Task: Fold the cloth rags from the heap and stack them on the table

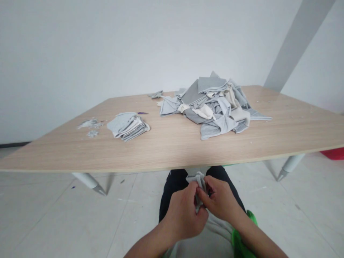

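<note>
Both my hands are close together over my lap, below the table's front edge. My left hand (185, 211) is closed on a piece of light grey fabric (199, 177). Pinching the same fabric from the other side is my right hand (220, 197), its thumb against the left fingers. The fabric is bunched up, and its top sticks out above my fingers. Part of it is hidden by the hands. On the table ahead, a large loose pile of grey and cream fabric pieces (215, 107) lies right of the middle. A neater stack of folded grey fabric (129, 125) lies to the left.
The wooden table (166, 150) spans the view before a white wall. Small fluffy scraps (91, 123) lie at its left, a thin purple tool (142, 113) behind the stack, and a small grey piece (156, 94) at the back. Something red (333, 153) stands on the floor at right.
</note>
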Motion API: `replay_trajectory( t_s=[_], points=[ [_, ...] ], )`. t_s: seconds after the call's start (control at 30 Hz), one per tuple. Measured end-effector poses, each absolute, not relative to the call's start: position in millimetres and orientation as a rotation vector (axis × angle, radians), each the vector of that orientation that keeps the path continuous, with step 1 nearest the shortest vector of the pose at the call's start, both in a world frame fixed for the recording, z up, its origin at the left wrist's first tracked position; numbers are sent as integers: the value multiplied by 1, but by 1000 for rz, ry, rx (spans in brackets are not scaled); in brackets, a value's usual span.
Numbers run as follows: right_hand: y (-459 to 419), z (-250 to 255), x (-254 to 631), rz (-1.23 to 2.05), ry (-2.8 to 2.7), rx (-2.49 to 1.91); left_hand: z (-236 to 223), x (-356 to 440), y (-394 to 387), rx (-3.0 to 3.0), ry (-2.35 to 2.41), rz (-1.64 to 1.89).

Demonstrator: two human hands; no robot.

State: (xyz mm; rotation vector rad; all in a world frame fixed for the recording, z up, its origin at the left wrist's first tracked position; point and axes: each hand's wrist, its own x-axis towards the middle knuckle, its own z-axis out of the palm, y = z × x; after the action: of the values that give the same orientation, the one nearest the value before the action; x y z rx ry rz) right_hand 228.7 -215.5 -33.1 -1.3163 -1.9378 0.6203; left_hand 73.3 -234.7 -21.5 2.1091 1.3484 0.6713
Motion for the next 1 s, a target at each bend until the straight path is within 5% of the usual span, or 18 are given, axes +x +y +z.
replay_trajectory(
  t_s=[0.37, 0.57, 1.0],
  points=[
    [-219, -37, 240, 684, -1984, -1002, -31, 49, -226, 2136, 1224, 1243],
    [-216, -33, 242, 637, -2001, -975, -19, 45, -225, 2267, 815, 1094],
    [-212, -36, 248, 582, -1958, -990, -22, 47, -224, 2074, 941, 486]
  ],
)
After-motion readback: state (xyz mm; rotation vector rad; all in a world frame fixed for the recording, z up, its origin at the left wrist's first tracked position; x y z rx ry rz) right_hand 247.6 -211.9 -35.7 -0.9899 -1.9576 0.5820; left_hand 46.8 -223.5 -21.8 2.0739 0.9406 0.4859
